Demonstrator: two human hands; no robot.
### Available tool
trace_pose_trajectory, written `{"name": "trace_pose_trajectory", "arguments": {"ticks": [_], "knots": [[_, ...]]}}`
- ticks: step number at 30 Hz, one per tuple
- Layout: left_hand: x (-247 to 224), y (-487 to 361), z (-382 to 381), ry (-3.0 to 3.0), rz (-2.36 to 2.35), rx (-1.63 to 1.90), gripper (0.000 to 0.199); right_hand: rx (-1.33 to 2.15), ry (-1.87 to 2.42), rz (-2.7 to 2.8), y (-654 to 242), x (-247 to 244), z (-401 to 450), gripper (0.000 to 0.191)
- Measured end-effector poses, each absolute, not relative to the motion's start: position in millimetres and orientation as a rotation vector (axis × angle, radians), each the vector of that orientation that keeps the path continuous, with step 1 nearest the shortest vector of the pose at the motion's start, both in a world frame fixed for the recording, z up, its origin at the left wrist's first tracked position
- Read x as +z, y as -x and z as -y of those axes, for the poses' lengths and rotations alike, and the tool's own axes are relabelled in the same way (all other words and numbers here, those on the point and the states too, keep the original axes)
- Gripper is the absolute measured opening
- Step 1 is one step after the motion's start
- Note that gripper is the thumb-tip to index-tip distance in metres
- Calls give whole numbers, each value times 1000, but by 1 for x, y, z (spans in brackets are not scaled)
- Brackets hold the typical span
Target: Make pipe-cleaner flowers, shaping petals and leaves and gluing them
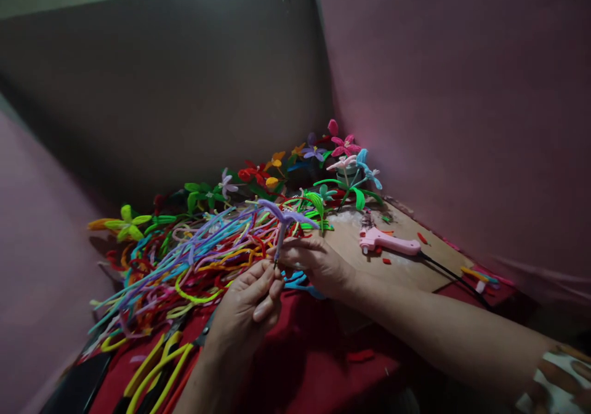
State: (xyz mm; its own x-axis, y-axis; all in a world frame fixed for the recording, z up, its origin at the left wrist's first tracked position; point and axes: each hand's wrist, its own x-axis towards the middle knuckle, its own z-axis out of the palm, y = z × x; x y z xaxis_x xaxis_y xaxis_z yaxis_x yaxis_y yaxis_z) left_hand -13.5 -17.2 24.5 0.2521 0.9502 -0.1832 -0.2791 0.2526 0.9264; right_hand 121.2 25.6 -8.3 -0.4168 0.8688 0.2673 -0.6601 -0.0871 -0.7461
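Between my two hands stands a purple pipe-cleaner flower (pixel 282 219), its fuzzy petals spread at the top and its stem pointing down. My left hand (pixel 258 294) pinches the dark lower end of the stem between thumb and fingers. Just above, my right hand (pixel 318 260) has its fingers closed around the stem from the right; its fingertips are partly hidden behind the stem. Behind the hands lies a big tangled pile of coloured pipe cleaners (pixel 203 254), in blue, purple, red, yellow and pink.
A pink glue gun (pixel 392 242) with a black cord lies on a brown board (pixel 406 272) at right. Yellow-handled scissors (pixel 159 365) lie at front left on the red cloth (pixel 300 365). Several finished pipe-cleaner flowers (pixel 346 146) line the back, against the wall (pixel 184 94).
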Motion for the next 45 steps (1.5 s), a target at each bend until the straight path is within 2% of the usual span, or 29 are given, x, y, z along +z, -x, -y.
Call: {"name": "trace_pose_trajectory", "arguments": {"ticks": [6, 10, 17, 26, 31, 39, 45], "knots": [[22, 15, 18, -891, -883, 977, 20, 1847, 284, 1017, -124, -3, -23, 23], [21, 11, 20, -947, -904, 990, 21, 1731, 300, 1141, -127, 2, -21, 19], [19, 1, 25, -1488, -1343, 1308, 13, 1507, 467, 1126, -122, 8, -15, 18], [19, 4, 20, -1062, -992, 1233, 16, 1587, 446, 1187, -122, 2, -16, 24], [20, 7, 19, -968, -877, 1121, 21, 1599, 412, 1222, -122, -4, -20, 27], [19, 9, 19, -924, -727, 1007, 16, 1684, 448, 1165, -125, 6, -12, 28], [21, 4, 23, -1351, -1146, 1176, 14, 1529, 469, 1118, -121, -3, -16, 16]]}}
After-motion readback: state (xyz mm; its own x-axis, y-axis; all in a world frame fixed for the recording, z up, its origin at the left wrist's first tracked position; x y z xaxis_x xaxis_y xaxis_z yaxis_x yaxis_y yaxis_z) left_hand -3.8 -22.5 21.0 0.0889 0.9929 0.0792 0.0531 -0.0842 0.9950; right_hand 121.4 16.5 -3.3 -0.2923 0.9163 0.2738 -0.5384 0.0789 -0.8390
